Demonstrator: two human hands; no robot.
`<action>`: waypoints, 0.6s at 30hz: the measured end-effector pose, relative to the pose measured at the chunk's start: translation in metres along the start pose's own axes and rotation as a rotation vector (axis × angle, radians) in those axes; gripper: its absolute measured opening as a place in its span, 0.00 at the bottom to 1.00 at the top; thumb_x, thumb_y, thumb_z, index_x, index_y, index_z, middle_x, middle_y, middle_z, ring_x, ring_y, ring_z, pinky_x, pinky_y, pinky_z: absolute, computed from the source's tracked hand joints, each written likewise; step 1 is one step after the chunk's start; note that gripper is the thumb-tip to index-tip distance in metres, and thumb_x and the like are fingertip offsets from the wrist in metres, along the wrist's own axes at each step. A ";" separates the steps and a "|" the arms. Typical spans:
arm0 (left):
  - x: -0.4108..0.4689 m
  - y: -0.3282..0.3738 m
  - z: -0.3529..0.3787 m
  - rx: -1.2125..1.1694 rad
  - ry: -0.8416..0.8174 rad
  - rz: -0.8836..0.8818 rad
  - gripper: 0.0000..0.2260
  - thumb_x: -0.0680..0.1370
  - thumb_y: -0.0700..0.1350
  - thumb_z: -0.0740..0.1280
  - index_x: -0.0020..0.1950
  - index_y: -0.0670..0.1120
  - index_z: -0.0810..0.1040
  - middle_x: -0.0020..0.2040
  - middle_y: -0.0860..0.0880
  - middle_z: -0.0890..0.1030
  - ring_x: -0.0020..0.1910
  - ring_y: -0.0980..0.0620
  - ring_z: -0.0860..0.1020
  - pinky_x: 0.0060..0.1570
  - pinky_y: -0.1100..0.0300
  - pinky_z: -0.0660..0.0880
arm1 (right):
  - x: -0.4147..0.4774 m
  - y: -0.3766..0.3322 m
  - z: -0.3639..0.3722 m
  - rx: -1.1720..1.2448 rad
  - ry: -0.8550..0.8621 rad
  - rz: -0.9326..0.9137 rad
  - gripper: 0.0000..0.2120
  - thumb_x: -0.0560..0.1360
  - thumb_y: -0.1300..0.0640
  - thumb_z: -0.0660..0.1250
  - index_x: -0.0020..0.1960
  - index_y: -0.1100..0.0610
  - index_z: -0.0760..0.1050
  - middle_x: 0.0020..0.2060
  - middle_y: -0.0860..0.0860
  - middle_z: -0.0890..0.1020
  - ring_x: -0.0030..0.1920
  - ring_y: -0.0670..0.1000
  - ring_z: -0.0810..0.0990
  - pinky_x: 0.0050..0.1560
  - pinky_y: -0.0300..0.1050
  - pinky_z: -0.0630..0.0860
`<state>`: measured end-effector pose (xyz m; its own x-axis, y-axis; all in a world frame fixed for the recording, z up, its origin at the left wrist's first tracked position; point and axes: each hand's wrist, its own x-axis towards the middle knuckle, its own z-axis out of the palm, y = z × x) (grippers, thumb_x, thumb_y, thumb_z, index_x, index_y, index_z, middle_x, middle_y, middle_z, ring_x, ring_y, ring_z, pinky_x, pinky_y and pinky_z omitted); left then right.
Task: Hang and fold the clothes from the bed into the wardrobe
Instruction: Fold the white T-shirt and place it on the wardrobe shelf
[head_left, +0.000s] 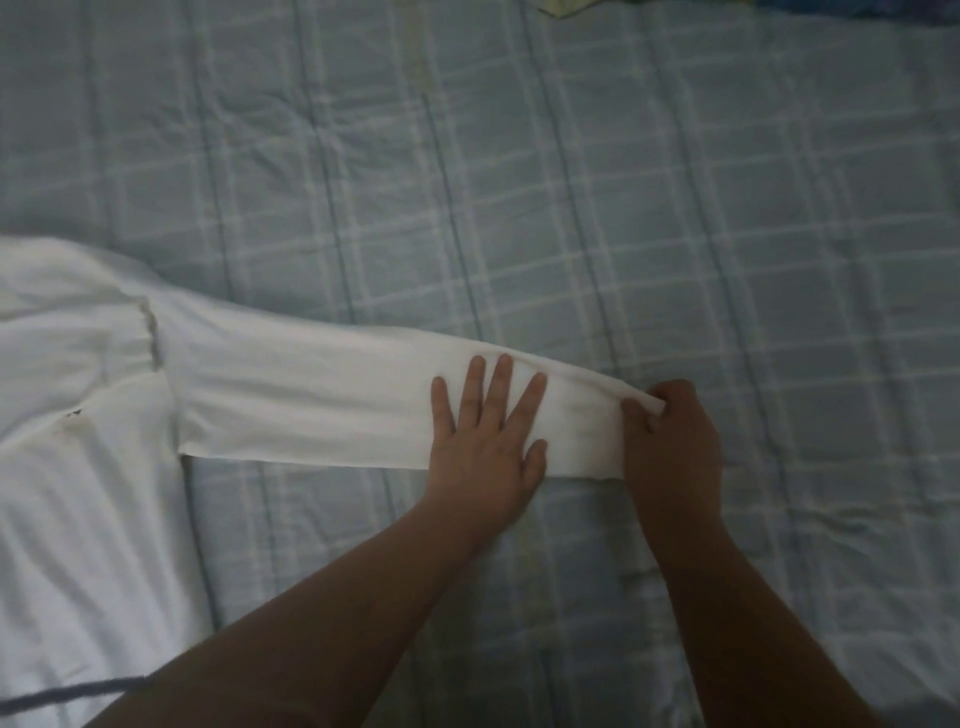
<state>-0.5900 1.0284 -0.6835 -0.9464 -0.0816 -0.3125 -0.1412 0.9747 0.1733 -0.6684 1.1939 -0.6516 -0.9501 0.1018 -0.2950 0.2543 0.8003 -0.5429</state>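
Bed (727, 571) fills the whole frame, covered by a pale blue-green sheet (571, 182) with a light plaid grid and darker lengthwise stripes. Cloth is soft and creased, with wrinkles bunched at upper left and lower right.

White garment (78, 467) lies flat at the left edge, smooth thin knit and a bit translucent, body running down to the lower left corner. A greyish seam or neckline edge (151, 332) shows at left centre. A dark thin band (67, 693) crosses the garment at lower left; can't tell what it is.

Its long sleeve (311, 405) stretches out to the right across the middle of the frame, a flat straight strip with a crisp lower edge, tapering slightly toward the end.

Left hand (488, 436) lies palm down on the sleeve, fingers straight and spread, pressing the fabric flat. Right hand (675, 441) is just beside it at the sleeve's end, fingers curled, thumb and fingertips pinching the cuff edge (615, 415). Both forearms come in bare from the bottom of the frame.

Scraps of coloured fabric (558, 6) peek in at the top edge, too cropped to identify.
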 end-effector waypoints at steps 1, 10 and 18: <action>-0.003 -0.002 -0.008 -0.082 0.027 0.011 0.28 0.81 0.57 0.53 0.81 0.52 0.56 0.82 0.44 0.51 0.81 0.41 0.44 0.75 0.35 0.46 | -0.003 -0.006 -0.004 0.039 0.012 0.016 0.06 0.77 0.55 0.67 0.51 0.53 0.72 0.39 0.49 0.78 0.44 0.56 0.79 0.43 0.44 0.68; -0.021 -0.053 -0.098 -2.084 -0.145 -0.633 0.30 0.77 0.67 0.55 0.65 0.47 0.79 0.61 0.40 0.82 0.59 0.41 0.81 0.59 0.41 0.76 | -0.064 -0.093 0.006 0.600 -0.377 -0.346 0.13 0.79 0.51 0.60 0.56 0.50 0.81 0.53 0.46 0.85 0.53 0.49 0.83 0.53 0.50 0.80; -0.043 -0.154 -0.083 -1.852 0.228 -0.714 0.10 0.81 0.46 0.65 0.58 0.45 0.81 0.54 0.42 0.85 0.54 0.42 0.83 0.48 0.50 0.80 | -0.107 -0.143 0.122 -0.273 -0.190 -0.716 0.29 0.83 0.46 0.48 0.82 0.54 0.52 0.81 0.54 0.53 0.81 0.55 0.48 0.78 0.61 0.52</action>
<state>-0.5522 0.8647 -0.6189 -0.5848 -0.4526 -0.6732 -0.3717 -0.5881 0.7183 -0.5808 0.9963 -0.6387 -0.8124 -0.5762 -0.0890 -0.4846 0.7523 -0.4464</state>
